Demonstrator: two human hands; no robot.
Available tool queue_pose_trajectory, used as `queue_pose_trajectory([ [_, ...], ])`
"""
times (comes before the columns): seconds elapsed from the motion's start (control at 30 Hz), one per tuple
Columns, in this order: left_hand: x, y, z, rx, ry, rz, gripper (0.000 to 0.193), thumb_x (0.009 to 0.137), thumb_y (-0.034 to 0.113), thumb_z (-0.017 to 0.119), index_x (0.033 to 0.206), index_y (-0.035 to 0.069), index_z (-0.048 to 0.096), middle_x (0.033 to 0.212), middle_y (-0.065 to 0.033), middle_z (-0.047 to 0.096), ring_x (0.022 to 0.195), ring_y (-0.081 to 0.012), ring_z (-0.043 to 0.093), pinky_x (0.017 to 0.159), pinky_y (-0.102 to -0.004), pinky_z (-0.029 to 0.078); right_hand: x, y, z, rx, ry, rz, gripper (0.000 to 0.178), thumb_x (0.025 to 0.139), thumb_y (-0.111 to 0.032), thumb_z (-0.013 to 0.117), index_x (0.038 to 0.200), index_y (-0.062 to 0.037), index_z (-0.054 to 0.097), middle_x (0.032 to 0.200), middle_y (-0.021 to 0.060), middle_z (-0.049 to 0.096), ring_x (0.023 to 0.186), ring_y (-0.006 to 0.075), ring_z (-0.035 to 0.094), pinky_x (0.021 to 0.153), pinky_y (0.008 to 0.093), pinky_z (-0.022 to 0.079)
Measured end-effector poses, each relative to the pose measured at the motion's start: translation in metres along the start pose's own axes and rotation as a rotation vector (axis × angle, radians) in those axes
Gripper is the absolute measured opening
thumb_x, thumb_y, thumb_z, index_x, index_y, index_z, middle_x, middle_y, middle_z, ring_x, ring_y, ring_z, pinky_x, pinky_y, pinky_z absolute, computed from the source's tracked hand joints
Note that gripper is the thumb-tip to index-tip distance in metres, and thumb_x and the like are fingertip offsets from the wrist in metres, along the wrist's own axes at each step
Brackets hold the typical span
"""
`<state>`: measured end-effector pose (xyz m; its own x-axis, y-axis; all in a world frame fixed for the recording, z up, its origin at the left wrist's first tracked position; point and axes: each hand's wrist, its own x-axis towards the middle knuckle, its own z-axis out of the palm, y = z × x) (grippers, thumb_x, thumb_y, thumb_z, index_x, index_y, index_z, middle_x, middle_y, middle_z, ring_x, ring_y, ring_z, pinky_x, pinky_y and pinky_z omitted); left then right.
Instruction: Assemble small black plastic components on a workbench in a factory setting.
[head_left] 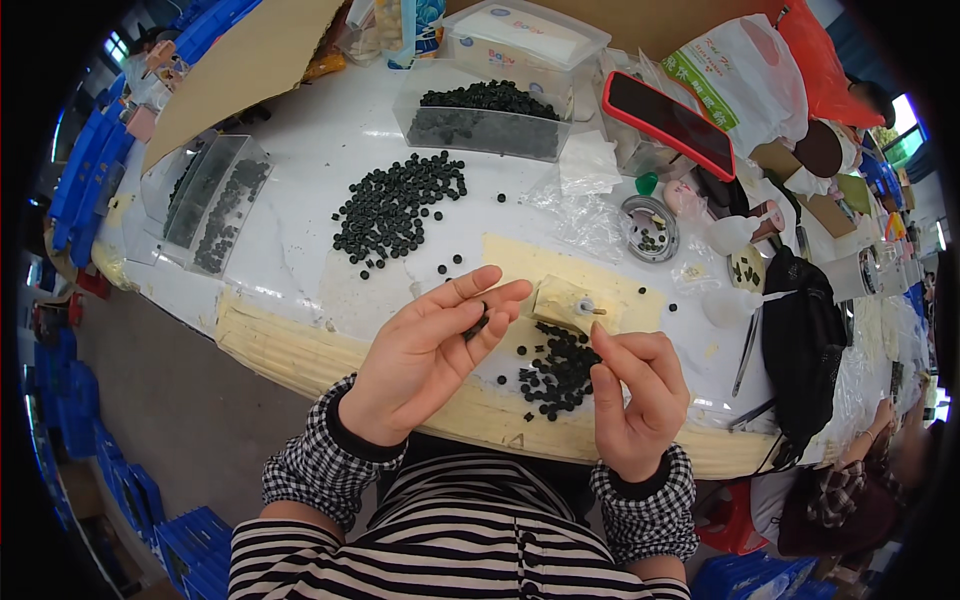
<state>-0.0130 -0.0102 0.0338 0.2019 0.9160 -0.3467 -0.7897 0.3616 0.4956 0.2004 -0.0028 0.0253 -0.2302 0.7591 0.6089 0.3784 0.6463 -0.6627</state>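
Left hand (430,350) pinches black disc (478,322); right hand (635,395) loosely curled, empty, near jig (562,305). Best seat disc squarely on pin.

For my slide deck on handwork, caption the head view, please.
Left hand pinches small black discs; right hand beside a block jig.

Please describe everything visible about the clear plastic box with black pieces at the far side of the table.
The clear plastic box is rectangular, open on top, with transparent walls. It stands upright on the white table, filled and heaped with small black round pieces. Behind it stands a similar lidded box. A loose pile of the same black pieces lies in front of it, apart. Neither hand touches it.
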Motion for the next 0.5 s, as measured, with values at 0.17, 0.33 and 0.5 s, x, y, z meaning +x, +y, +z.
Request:
queue_pose_trajectory([
  [0.17,-0.002,-0.006,0.0,-0.03,-0.022,-0.071,0.027,0.103,0.014,0.044,0.123,-0.003,0.051,0.118,-0.0189,0.061,0.092,-0.0128,0.063,0.082,-0.02,0.056,0.0,0.001,0.0,-0.015,0.017,0.002,0.034,0.076,0.007,0.069,0.109,0.0,0.07,0.088,0.0092,0.063,0.072,0.0188,0.057,0.063,0.0274,0.047],
  [0.33,0.001,-0.015,-0.013,-0.037,-0.147,-0.124,0.03,0.103,0.023,0.045,0.118,-0.001,0.057,0.099,-0.0067,0.065,0.076,-0.0071,0.055,0.068,-0.0178,0.048,0.003,-0.001,-0.001,-0.084,0.055,0.089,0.03,0.077,0.005,0.07,0.106,-0.0009,0.071,0.086,0.0089,0.061,0.072,0.0188,0.057,0.063,0.0271,0.046],
  [0.5,0.001,-0.019,-0.004,-0.006,-0.116,-0.128,0.029,0.102,0.022,0.048,0.117,0.0,0.059,0.088,-0.0005,0.061,0.069,-0.005,0.047,0.063,-0.0185,0.04,0.014,0.008,-0.003,-0.255,0.033,0.087,0.023,0.078,0.002,0.07,0.1,-0.0009,0.069,0.086,0.0095,0.06,0.076,0.0224,0.057,0.066,0.0303,0.046],
])
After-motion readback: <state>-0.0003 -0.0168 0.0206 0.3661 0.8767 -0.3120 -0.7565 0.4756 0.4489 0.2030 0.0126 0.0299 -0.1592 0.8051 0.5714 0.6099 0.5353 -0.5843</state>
